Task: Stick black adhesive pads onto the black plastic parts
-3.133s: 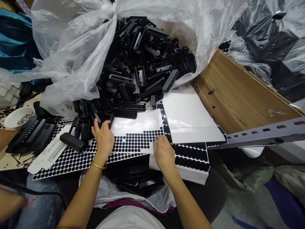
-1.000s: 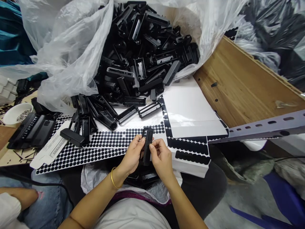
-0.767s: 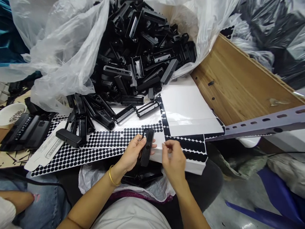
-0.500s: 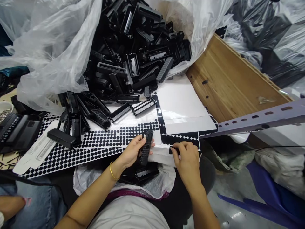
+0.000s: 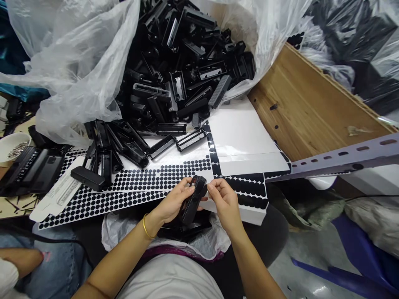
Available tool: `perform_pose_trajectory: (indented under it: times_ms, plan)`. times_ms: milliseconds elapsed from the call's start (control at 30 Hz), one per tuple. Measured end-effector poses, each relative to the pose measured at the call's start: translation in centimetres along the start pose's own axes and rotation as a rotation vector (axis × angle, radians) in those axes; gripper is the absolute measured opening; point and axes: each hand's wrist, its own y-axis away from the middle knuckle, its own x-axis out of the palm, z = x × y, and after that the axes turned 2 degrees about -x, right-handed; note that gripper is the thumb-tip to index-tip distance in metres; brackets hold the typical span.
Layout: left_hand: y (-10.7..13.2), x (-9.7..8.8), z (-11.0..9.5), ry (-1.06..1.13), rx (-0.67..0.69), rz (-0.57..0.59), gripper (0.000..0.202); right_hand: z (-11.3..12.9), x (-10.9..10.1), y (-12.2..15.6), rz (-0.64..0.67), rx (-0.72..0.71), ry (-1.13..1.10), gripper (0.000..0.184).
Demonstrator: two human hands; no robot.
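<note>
The left hand grips a ribbed black casing, thumb along one side, over the near edge of the dotted sheets. The right hand is mostly curled, thumb and forefinger close together just beside the casing's upper end (whether they pinch anything, I cannot tell). Loose black parts lie towards the sheets' far edge; a white carton lies across their left end.
</note>
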Motion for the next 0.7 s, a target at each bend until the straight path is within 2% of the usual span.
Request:
perform_pose_trajectory:
  times_ms: [200, 467, 700]
  plan:
    - [0.4, 0.0, 0.2, 0.022, 0.008, -0.001, 0.031, -0.7, 1.1, -0.3, -0.009, 0.1, -0.17, 0.027]
    - [0.6, 0.0, 0.2, 0.007, 0.022, -0.015, 0.029, -0.9, 1.4, -0.5, -0.023, 0.126, -0.188, 0.025]
    - [0.8, 0.3, 0.1, -0.051, 0.065, -0.086, 0.031, -1.1, 2.1, -0.7, -0.051, 0.116, -0.147, 0.025]
